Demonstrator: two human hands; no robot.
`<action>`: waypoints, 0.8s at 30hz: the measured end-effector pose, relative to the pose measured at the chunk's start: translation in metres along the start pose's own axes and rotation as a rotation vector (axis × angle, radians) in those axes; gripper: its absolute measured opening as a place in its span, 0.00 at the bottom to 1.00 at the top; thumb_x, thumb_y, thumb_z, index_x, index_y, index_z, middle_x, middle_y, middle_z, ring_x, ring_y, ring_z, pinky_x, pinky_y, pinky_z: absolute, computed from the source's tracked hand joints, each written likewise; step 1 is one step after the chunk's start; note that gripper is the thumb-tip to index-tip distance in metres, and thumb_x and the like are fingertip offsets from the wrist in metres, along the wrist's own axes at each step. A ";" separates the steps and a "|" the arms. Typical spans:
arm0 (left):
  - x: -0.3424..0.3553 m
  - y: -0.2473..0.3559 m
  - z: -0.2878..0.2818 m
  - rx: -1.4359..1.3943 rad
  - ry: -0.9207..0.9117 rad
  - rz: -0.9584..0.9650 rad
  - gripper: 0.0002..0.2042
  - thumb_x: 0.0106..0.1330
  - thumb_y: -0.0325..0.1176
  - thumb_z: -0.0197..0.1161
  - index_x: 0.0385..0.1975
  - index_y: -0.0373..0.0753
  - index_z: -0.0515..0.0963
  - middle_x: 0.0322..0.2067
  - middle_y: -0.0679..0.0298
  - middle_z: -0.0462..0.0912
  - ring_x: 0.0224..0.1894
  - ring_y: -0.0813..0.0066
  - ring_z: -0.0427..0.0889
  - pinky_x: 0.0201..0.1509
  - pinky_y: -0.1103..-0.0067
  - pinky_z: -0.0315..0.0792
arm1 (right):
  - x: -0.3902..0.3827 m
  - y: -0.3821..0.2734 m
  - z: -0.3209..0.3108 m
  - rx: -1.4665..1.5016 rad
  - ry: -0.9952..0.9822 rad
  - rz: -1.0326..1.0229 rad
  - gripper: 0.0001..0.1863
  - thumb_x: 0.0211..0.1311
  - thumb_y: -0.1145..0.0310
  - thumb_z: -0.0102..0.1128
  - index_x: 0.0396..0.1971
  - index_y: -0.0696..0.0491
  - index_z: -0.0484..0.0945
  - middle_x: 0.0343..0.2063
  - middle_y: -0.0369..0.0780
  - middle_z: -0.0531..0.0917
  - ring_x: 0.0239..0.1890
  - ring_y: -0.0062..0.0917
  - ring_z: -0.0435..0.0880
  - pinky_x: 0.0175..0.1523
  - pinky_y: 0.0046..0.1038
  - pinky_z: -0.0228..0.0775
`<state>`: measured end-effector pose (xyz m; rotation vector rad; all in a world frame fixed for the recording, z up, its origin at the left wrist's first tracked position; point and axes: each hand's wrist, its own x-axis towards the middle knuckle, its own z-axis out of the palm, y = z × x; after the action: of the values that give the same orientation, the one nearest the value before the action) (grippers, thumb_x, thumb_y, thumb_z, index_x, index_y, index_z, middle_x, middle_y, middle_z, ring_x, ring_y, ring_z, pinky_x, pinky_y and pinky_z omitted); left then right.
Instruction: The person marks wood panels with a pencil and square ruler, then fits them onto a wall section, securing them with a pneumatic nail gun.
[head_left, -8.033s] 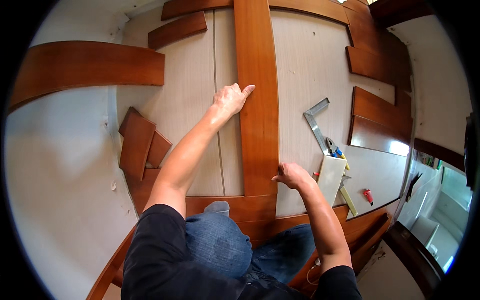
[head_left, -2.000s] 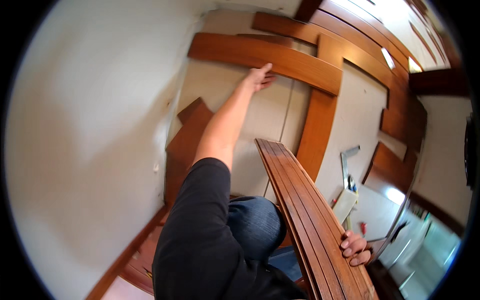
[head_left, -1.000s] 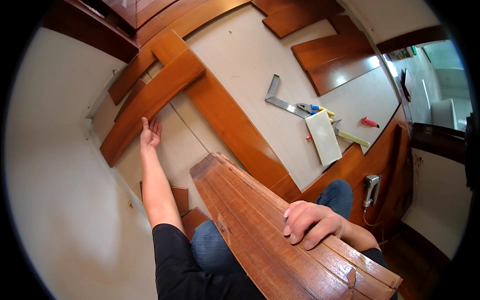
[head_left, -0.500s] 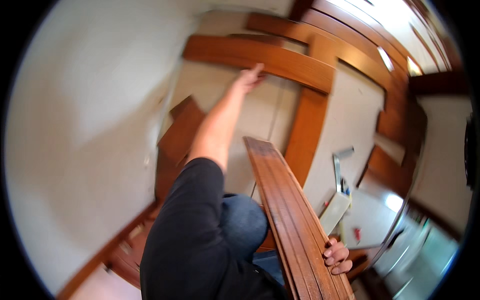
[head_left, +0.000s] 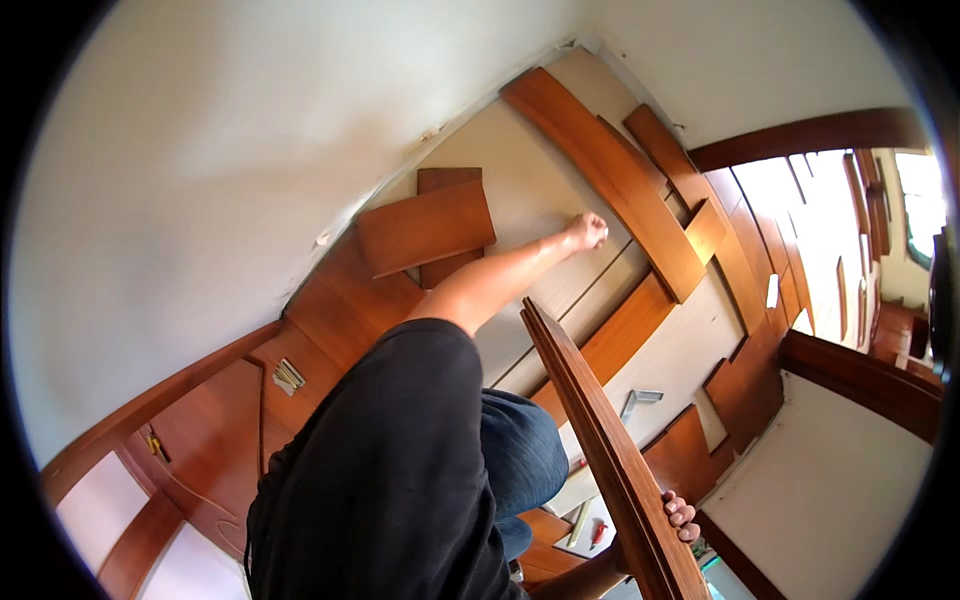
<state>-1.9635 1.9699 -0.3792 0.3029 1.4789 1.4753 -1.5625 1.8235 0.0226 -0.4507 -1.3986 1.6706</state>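
Note:
My right hand (head_left: pixel 681 516) grips the right edge of a long brown wooden floorboard (head_left: pixel 612 450). The board is tilted, with lengthwise grooves showing, and its far end points up and left. My left arm reaches forward, and my left hand (head_left: pixel 588 232) is over the beige underlay (head_left: pixel 540 190) with its fingers curled in. Whatever may be inside those fingers is hidden. Just right of that hand, a wide orange-brown floorboard (head_left: pixel 610 180) lies slantwise over other boards. Another board (head_left: pixel 615 335) runs below it.
Two short board pieces (head_left: pixel 425 230) lie crossed near the left wall. A metal square (head_left: pixel 640 400) and a red-handled tool (head_left: pixel 598 532) are on the floor to the right. Small metal pieces (head_left: pixel 288 376) and a yellow-handled tool (head_left: pixel 157 444) are at lower left. A doorway opens at right.
The view has turned, shifting the room in the picture. My left hand has come away from the wide board, its fingers now curled. The board in my right hand has tipped to show its edge more.

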 end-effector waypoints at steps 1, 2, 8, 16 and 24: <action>-0.025 0.003 0.006 -0.109 -0.048 0.036 0.09 0.72 0.36 0.66 0.43 0.38 0.79 0.33 0.65 0.85 0.30 0.77 0.84 0.36 0.76 0.81 | 0.005 -0.001 0.002 0.009 -0.017 -0.001 0.10 0.68 0.64 0.67 0.42 0.49 0.76 0.39 0.38 0.77 0.51 0.32 0.77 0.73 0.38 0.63; -0.057 0.025 0.024 -0.104 -0.162 0.014 0.12 0.74 0.35 0.65 0.49 0.36 0.77 0.39 0.63 0.85 0.40 0.76 0.85 0.49 0.76 0.81 | 0.006 -0.004 0.003 -0.020 -0.016 -0.013 0.09 0.68 0.64 0.66 0.42 0.49 0.77 0.39 0.38 0.77 0.51 0.33 0.78 0.73 0.38 0.64; -0.210 0.112 -0.003 -0.157 -0.926 0.348 0.32 0.70 0.54 0.68 0.65 0.39 0.68 0.55 0.60 0.78 0.58 0.71 0.78 0.65 0.72 0.73 | 0.022 0.024 0.005 0.067 -0.243 -0.099 0.08 0.73 0.64 0.59 0.45 0.51 0.79 0.39 0.40 0.80 0.51 0.35 0.80 0.72 0.41 0.64; -0.322 0.215 -0.014 0.097 -1.088 0.691 0.52 0.44 0.56 0.85 0.70 0.41 0.66 0.63 0.55 0.75 0.66 0.57 0.74 0.73 0.61 0.68 | 0.060 0.042 0.045 0.071 -0.222 -0.132 0.12 0.74 0.60 0.57 0.46 0.53 0.78 0.41 0.41 0.81 0.49 0.34 0.79 0.66 0.42 0.67; -0.361 0.207 0.009 0.163 -0.474 1.091 0.24 0.55 0.37 0.80 0.48 0.39 0.75 0.37 0.56 0.85 0.39 0.55 0.87 0.45 0.69 0.81 | 0.067 0.031 0.084 -0.355 0.022 -0.091 0.38 0.66 0.43 0.67 0.65 0.55 0.71 0.61 0.44 0.77 0.66 0.32 0.73 0.73 0.39 0.61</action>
<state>-1.8754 1.7517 -0.0360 1.6290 1.0381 1.8804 -1.6732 1.8280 0.0359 -0.5926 -1.6810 1.3427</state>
